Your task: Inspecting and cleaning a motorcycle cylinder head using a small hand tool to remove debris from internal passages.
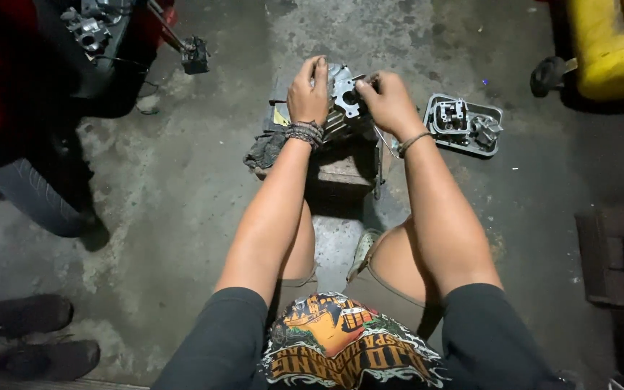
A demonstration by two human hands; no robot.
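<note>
Grey finned metal engine part (344, 101) on wooden block (341, 170), gripped by left hand (309, 90), right hand (388, 101) fingers closed; grey tray of parts (464, 124) beside, rag (265, 148) left.

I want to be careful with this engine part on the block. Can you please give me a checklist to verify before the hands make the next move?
1. Left hand has a grip on the metal engine part: ok.
2. Right hand is at the part's right side: ok.
3. Part rests on the block: ok, though how steady cannot tell.
4. Rag lies clear of the fingers: ok.
5. Tray of small parts sits close on the right: ok.
6. Whether the right hand holds a tool: cannot tell.
</note>
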